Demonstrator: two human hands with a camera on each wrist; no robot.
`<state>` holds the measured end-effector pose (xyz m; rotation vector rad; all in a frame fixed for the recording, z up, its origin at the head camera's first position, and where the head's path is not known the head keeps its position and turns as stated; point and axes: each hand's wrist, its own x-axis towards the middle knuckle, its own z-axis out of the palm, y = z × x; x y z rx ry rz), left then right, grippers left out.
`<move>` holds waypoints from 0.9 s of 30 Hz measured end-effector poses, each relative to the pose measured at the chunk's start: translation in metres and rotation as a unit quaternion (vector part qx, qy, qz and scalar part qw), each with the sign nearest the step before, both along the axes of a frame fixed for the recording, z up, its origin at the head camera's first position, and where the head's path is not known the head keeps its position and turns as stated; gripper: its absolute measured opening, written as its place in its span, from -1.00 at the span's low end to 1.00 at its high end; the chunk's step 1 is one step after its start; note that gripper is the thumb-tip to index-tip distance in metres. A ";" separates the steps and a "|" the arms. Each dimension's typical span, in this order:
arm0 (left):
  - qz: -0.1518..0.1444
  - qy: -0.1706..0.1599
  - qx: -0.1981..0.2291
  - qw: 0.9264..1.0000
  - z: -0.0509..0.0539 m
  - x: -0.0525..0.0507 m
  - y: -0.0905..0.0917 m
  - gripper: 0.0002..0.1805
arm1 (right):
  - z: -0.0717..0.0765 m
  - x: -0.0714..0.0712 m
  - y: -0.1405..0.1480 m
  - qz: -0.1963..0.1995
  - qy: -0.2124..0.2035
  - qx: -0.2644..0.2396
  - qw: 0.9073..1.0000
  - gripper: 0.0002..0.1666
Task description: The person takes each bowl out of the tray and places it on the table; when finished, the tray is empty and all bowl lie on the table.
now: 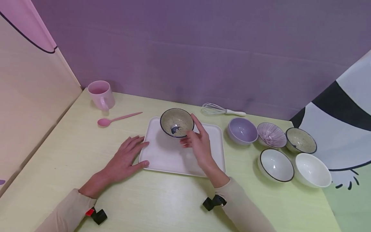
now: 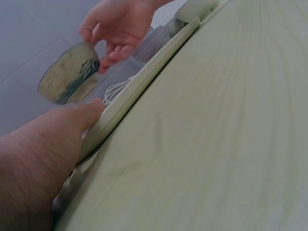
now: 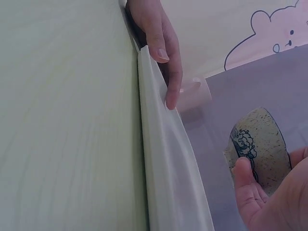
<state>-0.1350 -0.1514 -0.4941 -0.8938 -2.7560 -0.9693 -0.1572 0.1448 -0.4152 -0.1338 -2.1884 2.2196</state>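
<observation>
A speckled beige bowl (image 1: pixel 176 120) with a dark rim and a blue fish drawn inside is held in the air above the white tray (image 1: pixel 179 161). My right hand (image 1: pixel 199 145) pinches it at its right side, fingers on the rim and thumb lower down. In the right wrist view the bowl (image 3: pixel 262 144) shows a blue pattern on its outer wall. At the tray's left edge rests my left hand (image 1: pixel 124 158), its fingers spread and touching the rim. The left wrist view shows the bowl (image 2: pixel 72 72) raised clear of the tray.
To the right stand a lilac bowl (image 1: pixel 242 130), a striped bowl (image 1: pixel 271 135), another speckled bowl (image 1: pixel 301 140), a dark-rimmed white bowl (image 1: pixel 276 165) and a plain white bowl (image 1: pixel 313 169). A whisk (image 1: pixel 223 110) lies behind the tray. At left are a pink mug (image 1: pixel 101 95) and spoon (image 1: pixel 118 119).
</observation>
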 end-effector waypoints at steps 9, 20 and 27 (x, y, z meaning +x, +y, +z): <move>0.001 -0.001 -0.002 1.000 -0.001 -0.001 0.000 -0.24 | 0.002 0.020 0.029 -0.001 0.006 0.002 1.000 -0.17; 0.000 0.001 -0.003 1.000 -0.003 -0.002 -0.001 -0.24 | 0.007 0.046 0.062 -0.010 0.019 -0.007 1.000 -0.16; 0.001 0.000 -0.004 1.000 -0.002 -0.002 0.000 -0.24 | 0.008 0.064 0.080 -0.027 0.014 0.002 1.000 -0.13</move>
